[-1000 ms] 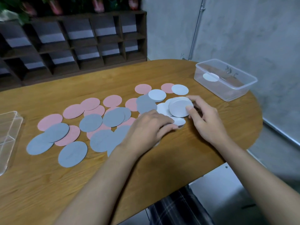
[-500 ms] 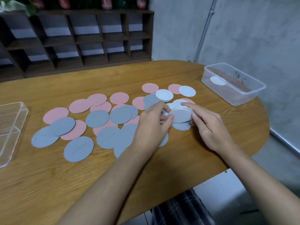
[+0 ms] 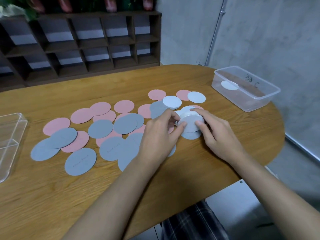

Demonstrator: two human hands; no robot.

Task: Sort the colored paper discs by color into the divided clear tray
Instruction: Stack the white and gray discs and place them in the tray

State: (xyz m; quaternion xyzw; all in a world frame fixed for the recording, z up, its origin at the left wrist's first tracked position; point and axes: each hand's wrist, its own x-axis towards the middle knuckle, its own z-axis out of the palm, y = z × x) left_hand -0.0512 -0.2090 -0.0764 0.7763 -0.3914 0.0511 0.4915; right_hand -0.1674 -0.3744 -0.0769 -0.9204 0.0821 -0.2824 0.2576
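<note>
I read this as a plain workroom or office corner. I see a bare grey concrete wall point(image 3: 277, 40) with an exposed metal conduit point(image 3: 215, 32), a dark wooden pigeonhole shelf point(image 3: 86, 42) topped with potted plants point(image 3: 110, 4), and an oval wood-grain table point(image 3: 173, 78).

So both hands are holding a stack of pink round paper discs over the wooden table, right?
Not pink: in the head view, the left hand and right hand hold a stack of white round paper discs over the wooden table.
</note>
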